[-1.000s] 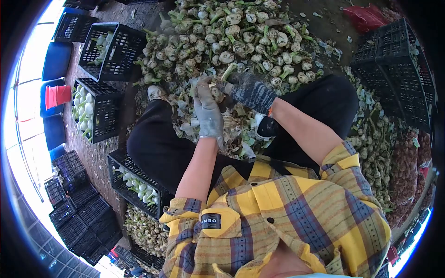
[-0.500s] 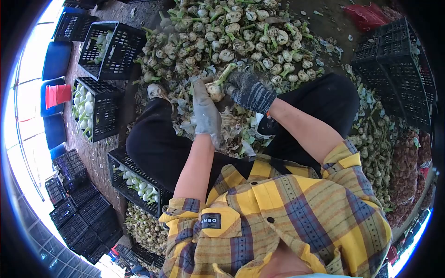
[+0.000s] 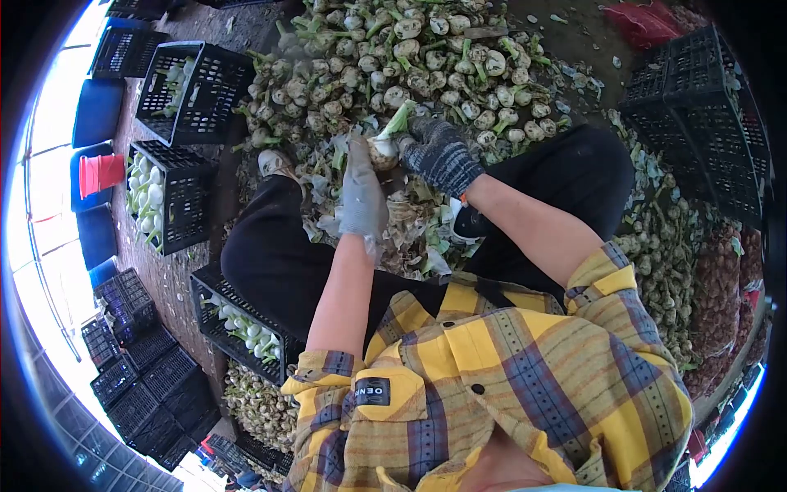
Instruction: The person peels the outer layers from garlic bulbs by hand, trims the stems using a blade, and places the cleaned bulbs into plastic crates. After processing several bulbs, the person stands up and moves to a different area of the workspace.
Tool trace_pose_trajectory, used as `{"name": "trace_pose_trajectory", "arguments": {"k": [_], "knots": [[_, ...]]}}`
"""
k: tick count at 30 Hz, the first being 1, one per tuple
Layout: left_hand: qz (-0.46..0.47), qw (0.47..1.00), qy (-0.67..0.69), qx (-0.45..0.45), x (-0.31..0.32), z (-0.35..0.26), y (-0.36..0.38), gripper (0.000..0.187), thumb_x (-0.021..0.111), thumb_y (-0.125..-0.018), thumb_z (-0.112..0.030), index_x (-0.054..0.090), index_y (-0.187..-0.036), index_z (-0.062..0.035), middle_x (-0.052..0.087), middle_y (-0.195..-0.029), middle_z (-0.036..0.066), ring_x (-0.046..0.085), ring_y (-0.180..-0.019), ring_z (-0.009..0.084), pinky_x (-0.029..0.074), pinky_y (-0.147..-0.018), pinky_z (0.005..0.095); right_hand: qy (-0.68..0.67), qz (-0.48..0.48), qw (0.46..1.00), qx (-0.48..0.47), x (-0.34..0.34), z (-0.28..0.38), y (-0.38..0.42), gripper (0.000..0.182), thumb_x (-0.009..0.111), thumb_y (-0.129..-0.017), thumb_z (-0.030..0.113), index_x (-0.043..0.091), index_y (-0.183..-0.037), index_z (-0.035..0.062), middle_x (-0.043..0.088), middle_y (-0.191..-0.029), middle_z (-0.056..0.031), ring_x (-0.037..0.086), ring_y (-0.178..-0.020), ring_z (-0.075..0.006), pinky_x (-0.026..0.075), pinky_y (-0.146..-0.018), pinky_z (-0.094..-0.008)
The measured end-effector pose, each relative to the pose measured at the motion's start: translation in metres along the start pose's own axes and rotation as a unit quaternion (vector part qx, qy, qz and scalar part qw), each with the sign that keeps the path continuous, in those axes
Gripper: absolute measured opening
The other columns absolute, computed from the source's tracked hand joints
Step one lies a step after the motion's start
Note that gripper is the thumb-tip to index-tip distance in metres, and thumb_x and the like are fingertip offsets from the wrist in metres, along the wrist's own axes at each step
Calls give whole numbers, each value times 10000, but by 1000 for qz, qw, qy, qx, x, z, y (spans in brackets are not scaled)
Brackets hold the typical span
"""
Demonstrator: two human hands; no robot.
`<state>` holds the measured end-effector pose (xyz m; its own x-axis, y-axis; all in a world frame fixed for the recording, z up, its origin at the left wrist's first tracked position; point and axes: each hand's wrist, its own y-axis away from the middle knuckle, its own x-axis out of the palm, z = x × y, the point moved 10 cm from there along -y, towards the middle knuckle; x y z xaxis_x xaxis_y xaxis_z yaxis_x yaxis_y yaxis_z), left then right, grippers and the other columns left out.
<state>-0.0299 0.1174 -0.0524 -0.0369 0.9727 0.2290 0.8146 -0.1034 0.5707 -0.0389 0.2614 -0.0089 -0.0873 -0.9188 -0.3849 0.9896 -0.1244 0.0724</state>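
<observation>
My left hand [image 3: 362, 193], in a pale grey glove, is closed around the lower left side of a round bulb [image 3: 383, 154], like an onion or fresh garlic. Its thick green stalk points up and to the right. At the bulb's right side, my right hand [image 3: 443, 156], in a dark striped knit glove, has its fingers curled in; whatever they grip is hidden. Loose skins and leaf scraps [image 3: 406, 225] lie below the hands, between my legs. Just beyond the hands spreads a big heap of soiled bulbs [image 3: 410, 53] with short green stalks.
On the left stand black plastic crates, one with white bulbs [image 3: 146, 193] and one by my leg with more bulbs [image 3: 250, 332]. A red bucket [image 3: 102, 175] is farther left. Stacked crates [image 3: 697, 115] and a pile of small stalked bulbs [image 3: 660, 283] are on the right.
The bulb has turned in my left hand, so its pale side and stalk now show more upright. Both hands have shifted slightly.
</observation>
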Motion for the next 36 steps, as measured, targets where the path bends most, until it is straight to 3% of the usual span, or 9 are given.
{"name": "trace_pose_trajectory", "arguments": {"k": [3, 9, 12, 15, 21, 24, 30, 32, 36], "knots": [[-60, 984, -47, 163, 7, -19, 10, 396, 507, -858, -488, 527, -1074, -157, 575, -855, 11, 551, -724, 103, 444, -588, 246, 30, -22, 999, -15, -3, -1, -2, 291, 558, -763, 210, 623, -940, -11, 615, -905, -224, 578, -870, -377, 458, -778, -418], [93, 981, 139, -101, 14, 14, 4, 399, 463, -873, -500, 529, -1064, -156, 585, -833, 9, 554, -668, 130, 442, -558, 263, -75, 29, 996, 35, 8, -10, -4, 306, 550, -781, 226, 618, -955, -16, 625, -899, -221, 596, -848, -348, 465, -752, -387], [-29, 996, 39, -69, 10, -1, 15, 353, 487, -883, -443, 532, -1036, -127, 584, -817, 22, 551, -642, 137, 435, -539, 252, -128, 35, 989, 64, 14, -21, -3, 307, 544, -791, 220, 614, -979, -12, 629, -901, -212, 603, -836, -332, 465, -746, -376], [-57, 990, -8, 125, 5, -21, 15, 322, 524, -883, -384, 531, -1037, -102, 587, -833, 52, 556, -654, 145, 442, -557, 235, -176, 32, 982, 67, 22, -33, -5, 297, 532, -802, 211, 611, -991, -5, 632, -899, -204, 606, -834, -324, 462, -745, -375], [68, 978, 183, -73, 14, 8, 5, 361, 564, -872, -338, 519, -1095, -59, 596, -870, 58, 573, -709, 141, 447, -595, 212, -118, 84, 986, 78, 33, -40, -7, 261, 516, -813, 198, 613, -959, 5, 631, -888, -186, 605, -826, -299, 463, -741, -376], [-31, 999, -22, 17, 11, -17, 20, 372, 552, -880, -311, 510, -1119, -28, 599, -890, 75, 580, -751, 154, 475, -597, 218, -91, 41, 993, 67, 23, -30, -1, 237, 491, -834, 182, 612, -930, 2, 627, -872, -183, 602, -810, -285, 467, -725, -363], [115, 961, 240, -68, 19, -2, 8, 330, 515, -902, -256, 509, -1151, -40, 593, -1012, 75, 590, -812, 164, 488, -629, 256, -208, 99, 971, 59, 21, -16, -1, 229, 422, -873, 129, 611, -911, 6, 626, -848, -175, 603, -785, -269, 470, -696, -357], [84, 975, 193, -66, 20, -4, 14, 286, 516, -901, -260, 524, -1117, -73, 592, -1014, 75, 591, -805, 148, 456, -591, 218, -69, 83, 994, -16, 9, 4, 0, 220, 442, -867, 133, 611, -916, 3, 631, -846, -163, 608, -771, -260, 474, -688, -356], [-27, 997, 70, -37, 3, -3, 13, 268, 536, -887, -289, 534, -1072, -95, 594, -942, 62, 587, -759, 139, 444, -561, 201, -134, 35, 990, 26, 20, -16, 1, 216, 489, -854, 143, 598, -968, -5, 636, -862, -152, 614, -770, -254, 480, -695, -349]]}}
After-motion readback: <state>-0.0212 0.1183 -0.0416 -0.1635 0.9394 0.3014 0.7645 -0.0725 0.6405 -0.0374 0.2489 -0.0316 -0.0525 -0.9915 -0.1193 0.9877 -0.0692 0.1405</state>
